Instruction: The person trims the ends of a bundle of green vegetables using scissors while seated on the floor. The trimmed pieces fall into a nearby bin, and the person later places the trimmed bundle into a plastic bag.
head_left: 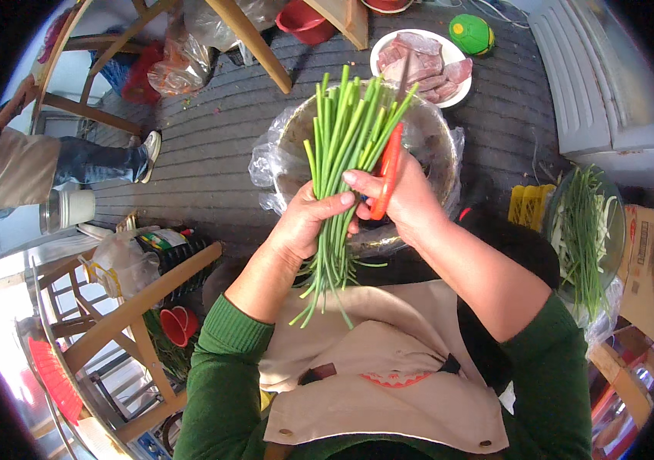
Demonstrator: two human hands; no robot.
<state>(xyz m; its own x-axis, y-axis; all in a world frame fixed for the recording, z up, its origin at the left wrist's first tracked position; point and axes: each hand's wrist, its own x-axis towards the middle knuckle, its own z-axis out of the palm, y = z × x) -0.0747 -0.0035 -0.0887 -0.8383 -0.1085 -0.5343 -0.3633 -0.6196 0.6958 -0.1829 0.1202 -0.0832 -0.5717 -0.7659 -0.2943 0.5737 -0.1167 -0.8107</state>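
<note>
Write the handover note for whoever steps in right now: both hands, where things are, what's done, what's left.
Left hand: grip shut around a bundle of green stalks, held over the bowl.
Right hand: holds orange scissors against the bundle, at mid-length.
Bowl: lined with clear plastic, on the floor ahead of the knees; what lies inside can't be made out.
More greens sit in a second bowl to the right; a plate of raw meat lies beyond.
Done: bundle gathered, scissors in place.
Left: the held stalks look uncut; the right-hand greens are untouched.
</note>
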